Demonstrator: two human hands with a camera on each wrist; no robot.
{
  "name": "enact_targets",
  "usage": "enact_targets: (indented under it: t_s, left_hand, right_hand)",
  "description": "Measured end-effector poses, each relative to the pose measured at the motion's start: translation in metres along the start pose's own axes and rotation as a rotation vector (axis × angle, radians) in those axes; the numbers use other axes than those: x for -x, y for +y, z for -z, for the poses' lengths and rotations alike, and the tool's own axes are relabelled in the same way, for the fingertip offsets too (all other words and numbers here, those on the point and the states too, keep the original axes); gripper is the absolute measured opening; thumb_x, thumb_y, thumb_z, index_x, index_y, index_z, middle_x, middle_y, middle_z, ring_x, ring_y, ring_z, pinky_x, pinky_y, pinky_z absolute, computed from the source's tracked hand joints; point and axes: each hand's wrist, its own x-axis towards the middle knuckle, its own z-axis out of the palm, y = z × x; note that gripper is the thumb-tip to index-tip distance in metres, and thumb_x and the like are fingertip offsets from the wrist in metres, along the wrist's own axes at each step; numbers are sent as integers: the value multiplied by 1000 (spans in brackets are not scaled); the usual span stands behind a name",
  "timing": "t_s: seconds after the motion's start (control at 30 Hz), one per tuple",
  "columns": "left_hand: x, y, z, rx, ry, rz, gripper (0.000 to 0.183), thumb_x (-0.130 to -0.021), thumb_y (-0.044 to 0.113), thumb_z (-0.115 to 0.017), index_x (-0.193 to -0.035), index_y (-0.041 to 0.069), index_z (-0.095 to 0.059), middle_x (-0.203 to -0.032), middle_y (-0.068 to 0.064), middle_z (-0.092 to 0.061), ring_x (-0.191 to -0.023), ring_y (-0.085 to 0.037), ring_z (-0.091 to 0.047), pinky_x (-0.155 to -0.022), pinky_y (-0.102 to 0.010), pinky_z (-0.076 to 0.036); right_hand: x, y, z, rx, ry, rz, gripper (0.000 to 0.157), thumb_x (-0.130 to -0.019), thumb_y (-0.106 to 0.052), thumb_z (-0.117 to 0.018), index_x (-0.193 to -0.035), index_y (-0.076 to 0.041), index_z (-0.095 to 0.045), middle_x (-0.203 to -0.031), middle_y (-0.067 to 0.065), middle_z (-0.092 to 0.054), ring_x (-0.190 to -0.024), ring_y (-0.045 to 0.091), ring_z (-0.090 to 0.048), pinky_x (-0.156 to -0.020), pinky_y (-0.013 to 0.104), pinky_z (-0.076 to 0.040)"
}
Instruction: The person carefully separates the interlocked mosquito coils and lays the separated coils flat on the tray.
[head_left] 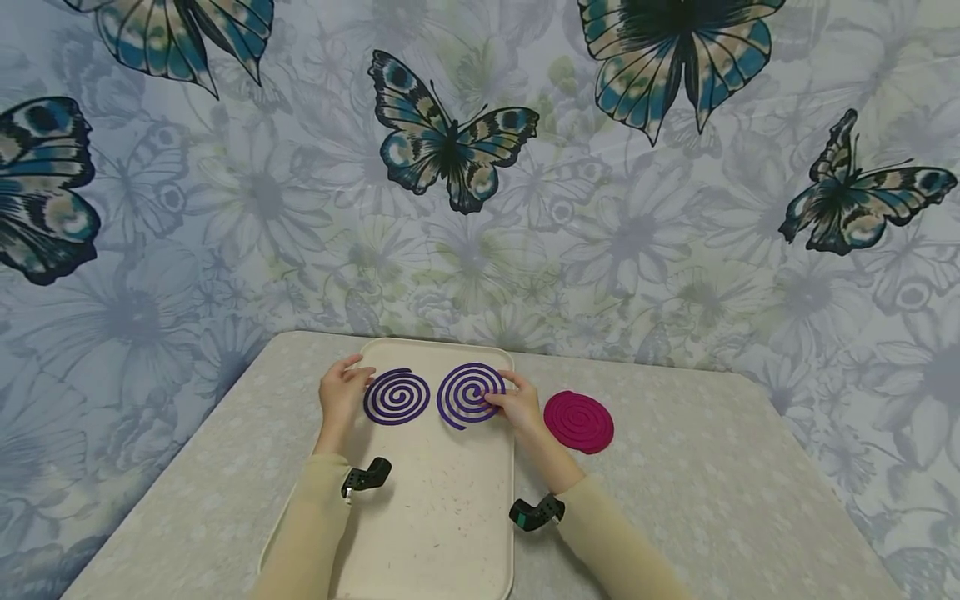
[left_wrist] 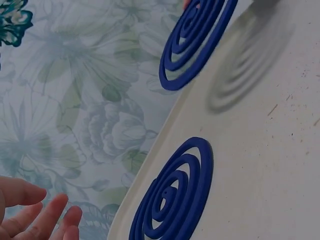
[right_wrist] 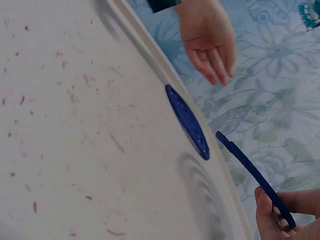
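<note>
Two blue-violet open spiral coils, flat and round. One (right_wrist: 187, 122) lies on the cream rectangular tray (head_left: 427, 475) near its far end; the other (right_wrist: 255, 172) is held above the tray, to the right of the first, its shadow on the surface. Right hand (head_left: 519, 402) pinches the raised coil at its outer edge. Left hand (head_left: 342, 392) holds nothing, fingers relaxed, near the lying coil. Tightly wound magenta disc (head_left: 578, 422) sits on the pale grey patterned bench (head_left: 690, 483), right of the tray. Reddish specks dot the tray.
</note>
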Motion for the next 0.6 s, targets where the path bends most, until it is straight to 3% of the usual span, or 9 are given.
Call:
enact_targets:
  t_s: [0.27, 0.43, 0.5, 0.6]
  left_hand:
    - [4, 5, -2, 10, -11, -11, 34, -88, 4, -60, -121, -3, -58, -71, 12, -68, -56, 12, -57, -66, -11, -51]
    - [5, 10, -5, 47, -53, -18, 36, -88, 3, -59, -123, -7, -56, -64, 21, -62, -56, 12, -58, -65, -9, -50]
    - [6, 11, -6, 39, -60, -13, 36, -88, 4, -58, -123, -6, -56, -63, 23, -61, -56, 12, -58, -65, -9, -50]
    - [6, 12, -7, 23, -61, -5, 36, -88, 5, -58, -123, -5, -56, -63, 23, -60, -56, 11, -58, -65, -10, -50]
  right_hand:
    - [-11, 21, -9, 115, 14, -6, 56, -77, 18, -62, -130, 7, -48, -100, 33, -67, -55, 6, -59, -50, 16, -50]
    - [-10, 23, -10, 182, 66, 9, 55, -76, 15, -64, -129, 8, -50, -109, 33, -64, -62, 5, -58, -51, 15, -47]
    - [-9, 20, -10, 211, 89, 5, 59, -77, 10, -65, -133, 6, -48, -114, 31, -63, -73, 11, -61, -59, 17, -48]
    - [-9, 17, -9, 219, 81, 13, 65, -80, 5, -64, -140, 4, -40, -127, 32, -54, -104, 28, -62, -85, 29, -53]
